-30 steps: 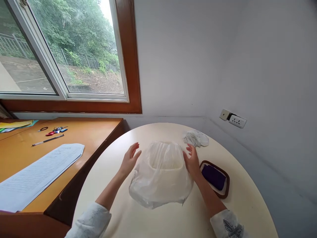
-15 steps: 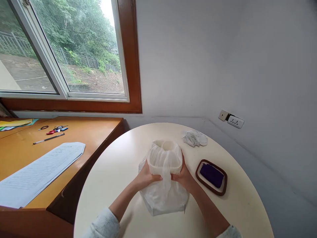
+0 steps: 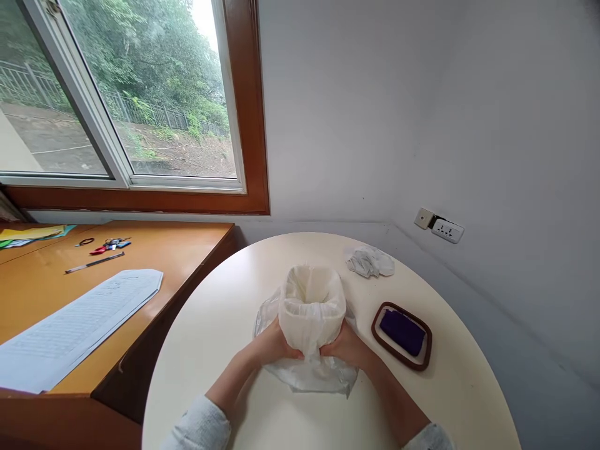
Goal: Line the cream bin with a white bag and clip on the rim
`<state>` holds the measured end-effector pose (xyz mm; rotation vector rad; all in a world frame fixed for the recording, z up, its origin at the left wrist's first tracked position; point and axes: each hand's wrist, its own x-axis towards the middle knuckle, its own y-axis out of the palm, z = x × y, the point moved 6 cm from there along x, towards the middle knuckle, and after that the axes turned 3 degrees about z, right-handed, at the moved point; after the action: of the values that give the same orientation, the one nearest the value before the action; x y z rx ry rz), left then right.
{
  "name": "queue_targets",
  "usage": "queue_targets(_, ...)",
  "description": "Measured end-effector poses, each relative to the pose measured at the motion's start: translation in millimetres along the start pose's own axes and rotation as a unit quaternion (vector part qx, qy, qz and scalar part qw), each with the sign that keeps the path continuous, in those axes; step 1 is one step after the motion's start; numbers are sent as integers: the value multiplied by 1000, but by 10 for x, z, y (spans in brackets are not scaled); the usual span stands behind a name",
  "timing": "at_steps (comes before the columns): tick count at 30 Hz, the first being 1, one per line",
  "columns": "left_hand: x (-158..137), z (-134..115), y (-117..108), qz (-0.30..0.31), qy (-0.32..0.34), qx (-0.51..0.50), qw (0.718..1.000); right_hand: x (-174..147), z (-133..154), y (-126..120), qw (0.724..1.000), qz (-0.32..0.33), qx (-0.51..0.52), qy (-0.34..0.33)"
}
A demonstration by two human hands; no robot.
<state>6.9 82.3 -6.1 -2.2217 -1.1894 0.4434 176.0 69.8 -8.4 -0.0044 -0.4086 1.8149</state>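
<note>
A thin white plastic bag [image 3: 312,374] is draped over a pale open-topped bin [image 3: 313,322] on the round table. It lines the inside and folds over the rim, and its loose edge spreads around the base. My left hand [image 3: 276,342] curves around the left side, gripping bag and bin, thumb across the front. Opposite it, my right hand [image 3: 345,344] clasps the right side the same way. The thumbs nearly meet at the front over gathered plastic. Most of my other fingers are hidden behind the bin.
On the round cream table [image 3: 215,325], a brown rounded frame [image 3: 375,328] surrounds a folded purple cloth [image 3: 402,332] on the right. Behind lies a crumpled translucent bag [image 3: 370,261]. The wooden desk [image 3: 187,240] on the left bears papers [image 3: 89,325], a pen [image 3: 94,262] and keys [image 3: 110,245].
Both hands have slid lower down the bin's sides, drawing the bag's loose edge down with them. The bin's opening, previously half covered by plastic, now shows wide.
</note>
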Motion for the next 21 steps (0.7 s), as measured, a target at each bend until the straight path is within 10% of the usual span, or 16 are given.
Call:
queue_targets(10, -360, -178, -698, -46, -12, 77, 996, -184, 341, -527, 991, 117, -59, 38)
queue_targets(14, -484, -783, -1073, -200, 56, 124, 970, -142, 768, -849, 989, -35, -141, -1)
queue_targets(17, -380, -1189, -884, -133, 126, 204, 962, -74, 1132, -770, 964, -101, -214, -118)
queue_targets(21, -259, -1381, -500, -40, 227, 317, 920, -51, 1307, -434, 925, -1, -308, -221)
